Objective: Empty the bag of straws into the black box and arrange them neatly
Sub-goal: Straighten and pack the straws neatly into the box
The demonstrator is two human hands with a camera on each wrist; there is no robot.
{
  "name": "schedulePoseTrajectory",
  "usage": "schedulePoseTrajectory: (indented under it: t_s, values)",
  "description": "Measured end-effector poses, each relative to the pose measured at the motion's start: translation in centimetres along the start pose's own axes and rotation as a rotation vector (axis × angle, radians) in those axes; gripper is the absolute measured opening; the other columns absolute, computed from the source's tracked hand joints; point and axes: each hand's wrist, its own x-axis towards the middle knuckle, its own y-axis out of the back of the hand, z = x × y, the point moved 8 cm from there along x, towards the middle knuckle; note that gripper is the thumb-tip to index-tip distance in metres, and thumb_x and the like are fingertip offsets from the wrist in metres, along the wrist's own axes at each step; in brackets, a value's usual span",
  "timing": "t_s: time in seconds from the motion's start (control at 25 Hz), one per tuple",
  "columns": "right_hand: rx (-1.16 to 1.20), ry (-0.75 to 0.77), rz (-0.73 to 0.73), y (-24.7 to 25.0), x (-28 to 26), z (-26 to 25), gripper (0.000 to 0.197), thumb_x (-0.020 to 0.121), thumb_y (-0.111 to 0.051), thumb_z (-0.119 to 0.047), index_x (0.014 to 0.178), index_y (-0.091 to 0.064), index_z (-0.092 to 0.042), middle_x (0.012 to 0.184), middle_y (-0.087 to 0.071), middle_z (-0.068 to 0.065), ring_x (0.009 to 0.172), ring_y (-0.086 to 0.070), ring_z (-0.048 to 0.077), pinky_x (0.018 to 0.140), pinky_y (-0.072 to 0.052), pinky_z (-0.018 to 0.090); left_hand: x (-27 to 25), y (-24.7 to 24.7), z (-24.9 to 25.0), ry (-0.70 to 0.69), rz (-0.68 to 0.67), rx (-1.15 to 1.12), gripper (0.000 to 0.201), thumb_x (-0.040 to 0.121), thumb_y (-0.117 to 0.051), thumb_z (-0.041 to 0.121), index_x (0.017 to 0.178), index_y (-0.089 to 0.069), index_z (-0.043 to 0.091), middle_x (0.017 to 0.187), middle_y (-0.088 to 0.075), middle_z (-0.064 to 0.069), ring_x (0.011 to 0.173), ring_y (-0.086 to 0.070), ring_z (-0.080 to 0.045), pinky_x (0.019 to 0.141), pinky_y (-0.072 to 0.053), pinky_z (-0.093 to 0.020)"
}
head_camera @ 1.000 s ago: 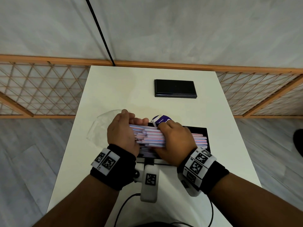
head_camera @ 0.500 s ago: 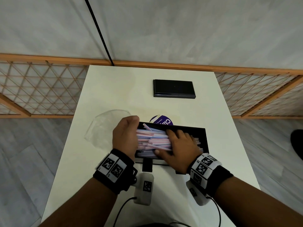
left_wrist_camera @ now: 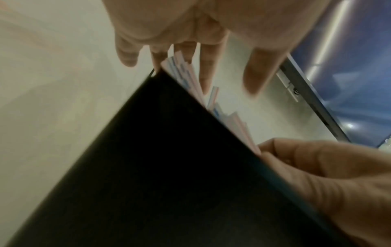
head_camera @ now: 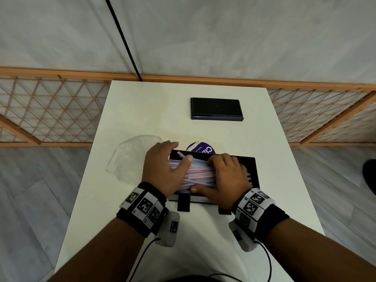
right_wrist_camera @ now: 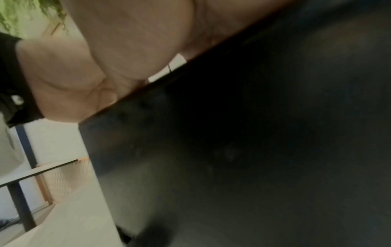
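The black box (head_camera: 253,171) sits on the white table (head_camera: 142,110) in front of me, with pink, blue and white straws (head_camera: 200,174) lying lengthwise in it. My left hand (head_camera: 162,169) covers the box's left end, fingers straight and thumb resting on the straw ends. My right hand (head_camera: 225,176) spans the pile, fingers bent over its far side and thumb at the near rim. In the left wrist view, straw ends (left_wrist_camera: 186,73) stick up above the box wall (left_wrist_camera: 169,167) under the left hand's spread fingers (left_wrist_camera: 208,70). The right wrist view shows only palm (right_wrist_camera: 127,41) and box (right_wrist_camera: 253,133).
The emptied clear bag (head_camera: 130,159) lies crumpled left of the box. A round purple label (head_camera: 201,149) lies just behind the box. The black lid (head_camera: 216,108) rests flat at the table's far side. A wooden lattice fence (head_camera: 50,110) borders the table.
The straw bundle, held above the box by both hands a second ago, now lies in it. My left hand has opened at the left end, and my right hand has closed over the pile.
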Motion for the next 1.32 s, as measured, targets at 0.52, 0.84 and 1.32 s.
schedulePoseTrajectory:
  t_s: [0.52,0.84,1.32]
  values:
    - [0.263,0.148,0.234,4.7,-0.6,-0.5,0.058,0.077,-0.054,-0.067,0.117,-0.054,-0.025,0.104,-0.056,-0.006,0.097,-0.057,0.018,0.085,-0.050,0.039,-1.7,7.3,8.5,-0.306,0.381,-0.118,0.009,0.092,-0.066,0.023,0.095,-0.073,0.018,0.088,-0.064,0.021,0.090,-0.065,0.001,0.091,-0.046,-0.017]
    - [0.008,0.062,-0.043,2.2,0.9,1.5,0.057,0.085,-0.037,-0.068,0.113,-0.063,-0.026,0.102,-0.063,0.000,0.101,-0.058,0.029,0.085,-0.046,0.040,-1.1,2.4,3.7,-0.065,0.067,-0.028,0.008,0.090,-0.071,0.028,0.098,-0.072,0.029,0.099,-0.070,0.018,0.102,-0.063,-0.003,0.095,-0.047,-0.024]
    - [-0.165,0.057,-0.354,-0.6,-0.3,3.1,0.119,0.049,-0.011,-0.104,0.139,-0.039,-0.032,0.131,-0.051,-0.002,0.118,-0.051,0.026,0.101,-0.043,0.045,-0.9,-1.0,-1.1,0.291,-0.168,0.134,0.052,0.100,-0.045,0.048,0.135,-0.045,0.009,0.119,-0.061,-0.006,0.115,-0.057,-0.028,0.086,-0.038,-0.027]
